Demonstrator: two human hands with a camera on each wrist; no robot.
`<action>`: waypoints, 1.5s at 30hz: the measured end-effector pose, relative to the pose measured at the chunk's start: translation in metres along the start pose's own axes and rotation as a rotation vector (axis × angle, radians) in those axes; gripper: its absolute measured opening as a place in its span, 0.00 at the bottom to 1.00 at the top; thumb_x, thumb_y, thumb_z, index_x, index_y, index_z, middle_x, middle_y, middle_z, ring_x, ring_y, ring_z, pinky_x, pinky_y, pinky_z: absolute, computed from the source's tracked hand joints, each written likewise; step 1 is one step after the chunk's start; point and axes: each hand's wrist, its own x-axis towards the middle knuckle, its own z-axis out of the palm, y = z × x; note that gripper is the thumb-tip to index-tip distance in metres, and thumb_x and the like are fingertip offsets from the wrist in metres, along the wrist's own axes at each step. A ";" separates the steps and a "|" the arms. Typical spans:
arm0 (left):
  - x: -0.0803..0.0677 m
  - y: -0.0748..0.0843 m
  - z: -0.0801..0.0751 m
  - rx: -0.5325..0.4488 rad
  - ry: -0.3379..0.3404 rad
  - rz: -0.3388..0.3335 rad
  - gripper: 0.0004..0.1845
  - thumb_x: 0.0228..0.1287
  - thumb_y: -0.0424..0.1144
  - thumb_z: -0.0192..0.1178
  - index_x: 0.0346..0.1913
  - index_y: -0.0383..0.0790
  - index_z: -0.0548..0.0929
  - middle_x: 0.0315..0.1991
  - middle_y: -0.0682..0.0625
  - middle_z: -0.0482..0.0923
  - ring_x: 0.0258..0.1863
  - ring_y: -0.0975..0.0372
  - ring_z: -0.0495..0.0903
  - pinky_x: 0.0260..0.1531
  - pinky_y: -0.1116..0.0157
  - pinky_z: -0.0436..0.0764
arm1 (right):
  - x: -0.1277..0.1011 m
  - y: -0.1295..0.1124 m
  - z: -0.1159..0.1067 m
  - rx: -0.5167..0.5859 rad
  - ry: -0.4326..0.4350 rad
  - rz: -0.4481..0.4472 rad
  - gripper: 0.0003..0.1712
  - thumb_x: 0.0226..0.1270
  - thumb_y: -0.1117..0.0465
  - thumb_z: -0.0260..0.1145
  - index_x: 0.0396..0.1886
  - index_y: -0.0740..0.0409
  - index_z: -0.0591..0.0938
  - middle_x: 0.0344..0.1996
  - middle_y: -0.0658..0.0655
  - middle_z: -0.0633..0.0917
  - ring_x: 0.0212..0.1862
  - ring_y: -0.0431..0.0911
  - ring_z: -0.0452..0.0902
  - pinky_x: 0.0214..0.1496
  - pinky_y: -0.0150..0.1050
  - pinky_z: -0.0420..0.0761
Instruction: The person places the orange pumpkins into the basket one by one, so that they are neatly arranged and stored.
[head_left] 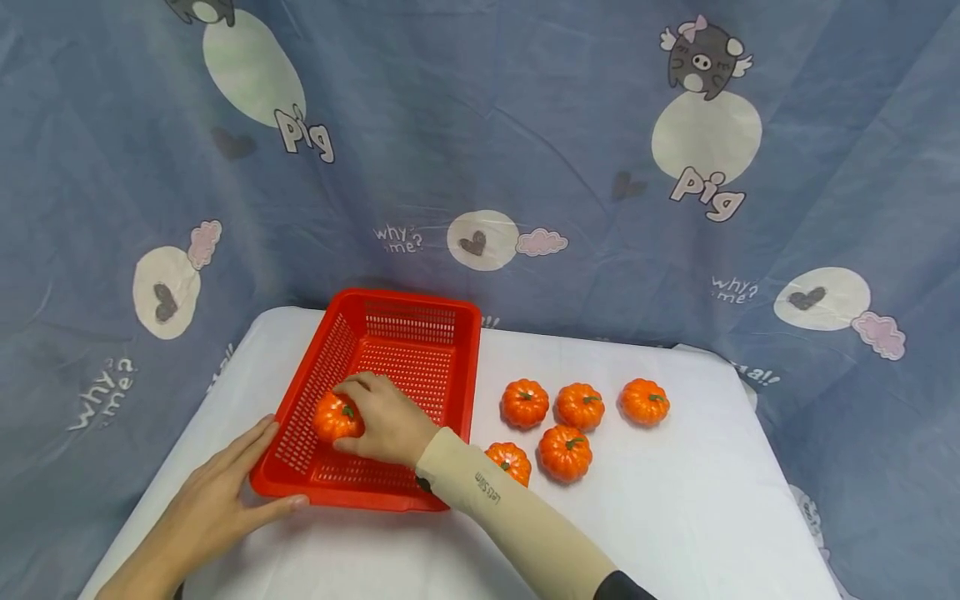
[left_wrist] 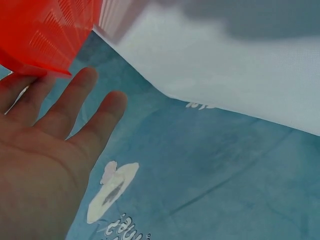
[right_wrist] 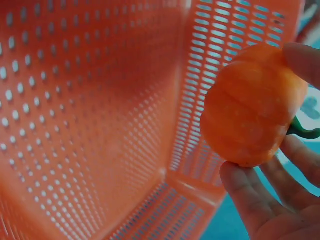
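One small orange pumpkin (head_left: 335, 416) held inside the red basket (head_left: 457, 367), five more out on the white tabletop.

Right hand (head_left: 386, 419) grasps the pumpkin, fingers curled round it, low in the basket near its front-left corner. Left hand (head_left: 213, 498) lies flat, fingers straight, against the basket's front-left outer corner, near the table's front-left edge. The five loose pumpkins (head_left: 564, 419) sit clustered just right of the basket, mid-table. Pig-print blue cloth (head_left: 480, 150) hangs behind.
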 end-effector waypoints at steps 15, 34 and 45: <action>-0.001 -0.002 -0.002 0.002 -0.009 -0.017 0.64 0.48 0.74 0.69 0.79 0.35 0.59 0.77 0.39 0.58 0.67 0.35 0.67 0.57 0.28 0.66 | 0.019 -0.004 0.033 -0.110 -0.179 -0.038 0.35 0.56 0.47 0.81 0.63 0.46 0.79 0.59 0.46 0.77 0.54 0.35 0.75 0.56 0.23 0.75; 0.000 0.002 -0.004 0.005 -0.006 0.000 0.63 0.47 0.72 0.71 0.79 0.36 0.60 0.77 0.39 0.60 0.66 0.36 0.68 0.57 0.29 0.67 | 0.022 -0.004 0.032 -0.232 -0.205 -0.047 0.42 0.52 0.45 0.82 0.67 0.41 0.75 0.59 0.44 0.75 0.55 0.36 0.74 0.57 0.27 0.77; 0.001 0.002 -0.001 0.025 -0.043 -0.055 0.66 0.47 0.76 0.67 0.79 0.35 0.57 0.77 0.38 0.58 0.66 0.35 0.67 0.56 0.27 0.67 | 0.009 -0.006 -0.008 -0.115 -0.126 -0.054 0.40 0.60 0.44 0.77 0.71 0.41 0.73 0.66 0.46 0.74 0.63 0.39 0.72 0.65 0.30 0.74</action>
